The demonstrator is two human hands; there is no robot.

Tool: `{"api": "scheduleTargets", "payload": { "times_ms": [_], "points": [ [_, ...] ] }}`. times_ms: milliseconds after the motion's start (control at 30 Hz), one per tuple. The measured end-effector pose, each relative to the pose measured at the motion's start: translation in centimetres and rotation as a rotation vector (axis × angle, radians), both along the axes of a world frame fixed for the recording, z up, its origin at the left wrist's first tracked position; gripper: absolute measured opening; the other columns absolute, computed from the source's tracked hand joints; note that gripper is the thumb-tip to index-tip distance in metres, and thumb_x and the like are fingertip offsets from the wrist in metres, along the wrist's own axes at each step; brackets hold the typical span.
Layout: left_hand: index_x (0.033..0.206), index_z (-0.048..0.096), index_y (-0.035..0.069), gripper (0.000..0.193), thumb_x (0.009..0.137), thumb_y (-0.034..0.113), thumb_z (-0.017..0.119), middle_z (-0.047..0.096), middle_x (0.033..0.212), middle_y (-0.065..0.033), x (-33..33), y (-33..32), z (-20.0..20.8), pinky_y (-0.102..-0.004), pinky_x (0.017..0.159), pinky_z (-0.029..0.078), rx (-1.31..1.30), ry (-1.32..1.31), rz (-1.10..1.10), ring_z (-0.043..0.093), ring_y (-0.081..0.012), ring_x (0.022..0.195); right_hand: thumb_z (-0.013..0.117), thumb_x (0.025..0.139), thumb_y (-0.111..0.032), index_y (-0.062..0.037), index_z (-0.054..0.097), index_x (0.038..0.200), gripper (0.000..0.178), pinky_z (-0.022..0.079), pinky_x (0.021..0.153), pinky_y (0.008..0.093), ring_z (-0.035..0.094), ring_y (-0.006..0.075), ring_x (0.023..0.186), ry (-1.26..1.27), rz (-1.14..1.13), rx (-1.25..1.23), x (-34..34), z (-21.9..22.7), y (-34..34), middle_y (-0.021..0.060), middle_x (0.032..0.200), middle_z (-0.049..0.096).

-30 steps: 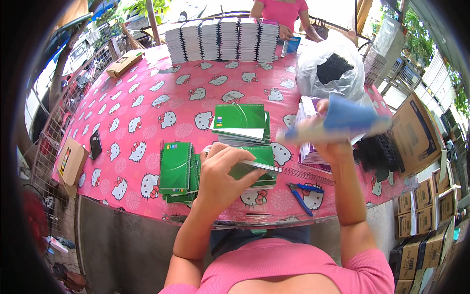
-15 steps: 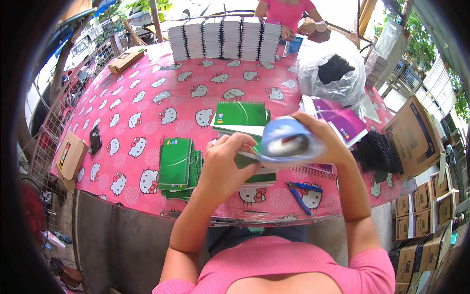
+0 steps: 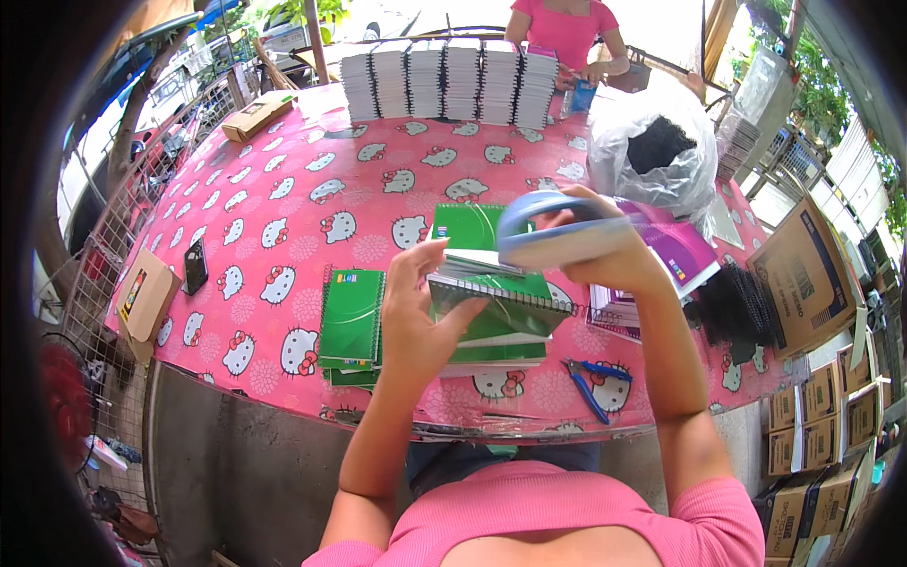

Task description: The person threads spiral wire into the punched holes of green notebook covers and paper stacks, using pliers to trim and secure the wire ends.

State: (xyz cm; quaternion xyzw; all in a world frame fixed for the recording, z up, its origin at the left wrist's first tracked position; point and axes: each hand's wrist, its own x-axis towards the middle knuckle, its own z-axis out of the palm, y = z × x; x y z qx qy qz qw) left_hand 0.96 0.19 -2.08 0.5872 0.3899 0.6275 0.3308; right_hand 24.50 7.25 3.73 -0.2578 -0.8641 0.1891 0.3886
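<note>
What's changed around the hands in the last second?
The right hand swung the blurred blue object leftward toward the green notebook; the left hand kept hold of that notebook, now tilted to show more cover. Nothing was let go. The pliers, left green stack and phone stayed put.

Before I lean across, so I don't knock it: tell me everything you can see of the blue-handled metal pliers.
The blue-handled metal pliers lie on the pink, cartoon-printed tablecloth, near its front edge, right of centre. Their two slim handles look plastic-coated and are spread apart, one pointing right, the other toward the person. The small, dark metal head points left; whether its jaws are parted is too small to tell. Neither the left hand nor the right hand touches them.
</note>
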Motion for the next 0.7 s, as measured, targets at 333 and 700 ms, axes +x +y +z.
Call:
{"api": "scheduleTargets", "payload": {
  "times_ms": [333,700],
  "points": [
    [0.114,0.066,-0.005,0.034,0.08,-0.011,0.069,0.07,0.099,-0.0103,-1.7,-0.6,-2.6,-0.0247,0.081,0.053,-0.183,-0.364,-0.044,0.065,-0.0119,0.09,0.071,0.066,-0.007,-0.009,0.057,0.118,0.054,0.054,0.069,0.0354,0.07,0.0191,0.084,-0.002,-0.246,-0.138,-2.1,0.2,-1.6,0.0074,0.088,0.071],
    [0.092,0.065,0.001,0.022,0.075,-0.006,0.077,0.07,0.085,-0.0105,-0.2,-0.8,1.2,-0.0222,0.071,0.052,0.195,-0.154,0.041,0.065,-0.012,0.082,0.078,0.075,-0.024,-0.0057,0.068,0.097,0.03,0.048,0.076,0.0438,0.063,0.034,0.09,-0.466,-1.266,-0.055,9.8,1.1,-6.0,0.0141,0.092,0.066]
  ]
}}
